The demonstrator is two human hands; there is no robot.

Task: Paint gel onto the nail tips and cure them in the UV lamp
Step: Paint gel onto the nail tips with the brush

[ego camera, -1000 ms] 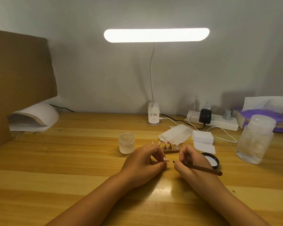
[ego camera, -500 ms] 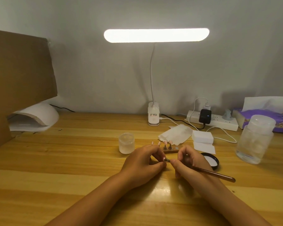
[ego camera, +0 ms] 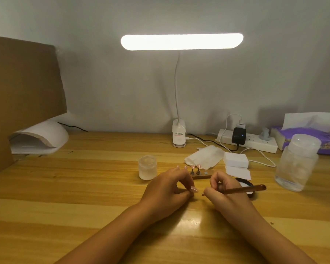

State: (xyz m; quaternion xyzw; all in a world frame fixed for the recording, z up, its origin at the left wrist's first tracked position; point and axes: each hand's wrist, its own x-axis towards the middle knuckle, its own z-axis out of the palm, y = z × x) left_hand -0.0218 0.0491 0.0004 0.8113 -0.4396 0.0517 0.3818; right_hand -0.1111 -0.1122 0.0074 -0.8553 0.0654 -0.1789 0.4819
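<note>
The left hand (ego camera: 166, 189) pinches a nail tip (ego camera: 194, 189) steady for painting. The right hand (ego camera: 223, 193) grips a brush (ego camera: 244, 189) pen-style in curled fingers, its bristles seemingly just short of the nail.

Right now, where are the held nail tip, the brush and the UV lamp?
nail tip (ego camera: 194, 189): head view, its pink patterned face
brush (ego camera: 244, 189): head view, middle of the amber handle
UV lamp (ego camera: 53, 134): head view, top of its white dome

Wooden table (ego camera: 65, 187) bears UV lamp (ego camera: 46, 136) (white), jar (ego camera: 147, 167), power strip (ego camera: 255, 144).
</note>
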